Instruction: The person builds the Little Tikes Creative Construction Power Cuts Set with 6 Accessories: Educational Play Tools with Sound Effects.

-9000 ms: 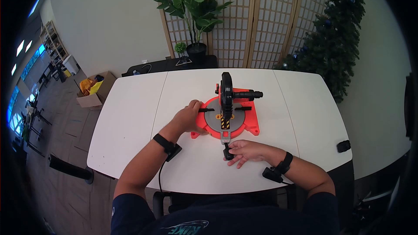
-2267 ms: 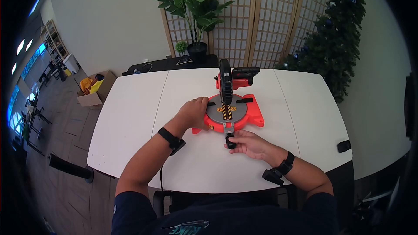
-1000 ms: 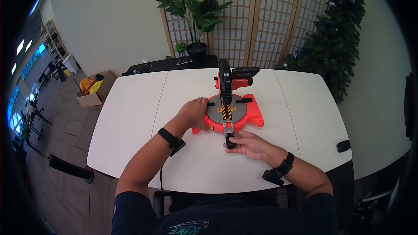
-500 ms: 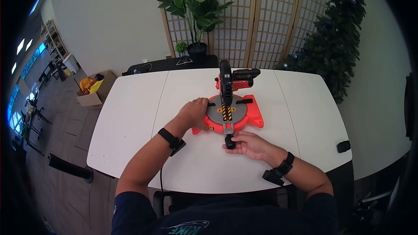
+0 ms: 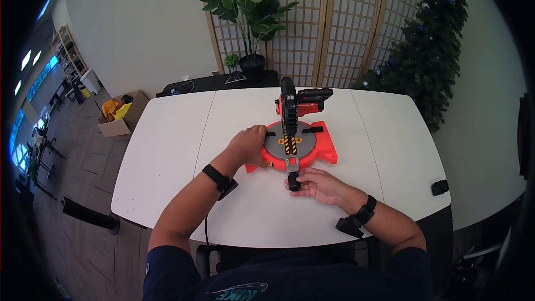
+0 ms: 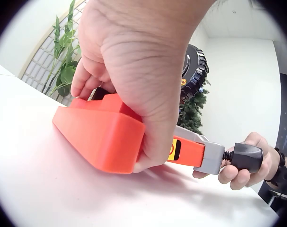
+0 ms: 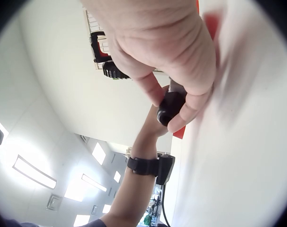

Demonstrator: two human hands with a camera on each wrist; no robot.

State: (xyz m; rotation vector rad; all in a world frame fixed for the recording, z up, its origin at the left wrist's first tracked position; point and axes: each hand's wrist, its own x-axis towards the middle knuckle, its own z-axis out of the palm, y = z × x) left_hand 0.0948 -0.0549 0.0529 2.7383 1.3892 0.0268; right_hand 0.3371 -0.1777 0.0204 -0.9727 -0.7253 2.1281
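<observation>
A toy miter saw (image 5: 290, 145) stands on the white table, with a red base, a grey round turntable (image 5: 278, 145) and a raised black blade guard (image 5: 288, 103). My left hand (image 5: 247, 145) grips the left side of the base; the left wrist view shows the thumb down along the red edge and the fingers over its top. At the front, a black knob (image 6: 247, 157) sits on a threaded rod (image 6: 227, 156) that enters the grey bracket (image 6: 212, 157); some thread shows between them. Thumb and fingers of my right hand (image 5: 322, 185) pinch this knob.
The white table (image 5: 167, 156) spreads around the saw. A small black object (image 5: 439, 187) lies at its right edge. Behind stand a potted plant (image 5: 252, 67), a lattice screen (image 5: 312, 28) and a decorated tree (image 5: 423, 50). A cardboard box (image 5: 120, 125) is on the left.
Since nine seconds ago the saw has slid away from me and turned slightly, and its blade head sits higher. In the last second, only the right fingers have shifted slightly around the knob.
</observation>
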